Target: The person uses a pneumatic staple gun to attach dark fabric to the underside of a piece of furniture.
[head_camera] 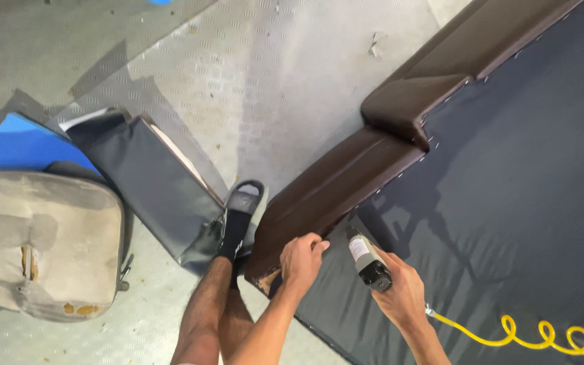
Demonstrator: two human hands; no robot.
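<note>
The left hand (302,257) and the right hand (400,294) come up from the bottom edge of the view, closest to the camera. The left hand's fingers curl over the near end of a brown padded sofa frame (346,179), pressing on the edge where the brown covering meets the black backing fabric (508,203). The right hand is closed around the grip of a pneumatic staple gun (366,257), whose nose points up toward that same seam, just beside the left hand. A coiled yellow air hose (542,334) runs from the base of the gun, across the black fabric, toward the right edge of the view. A row of small staples (434,143) shows along the seam farther up the frame.

Below the left forearm, the person's bare leg ends in a black sock and slide sandal (241,216) planted on the grey patterned floor (272,81), touching the frame's near corner. To the left of the foot a dark fabric-covered panel (150,179) leans on the floor. Farther left lies a worn beige seat cushion (42,240), with a blue sheet (15,142) behind it.
</note>
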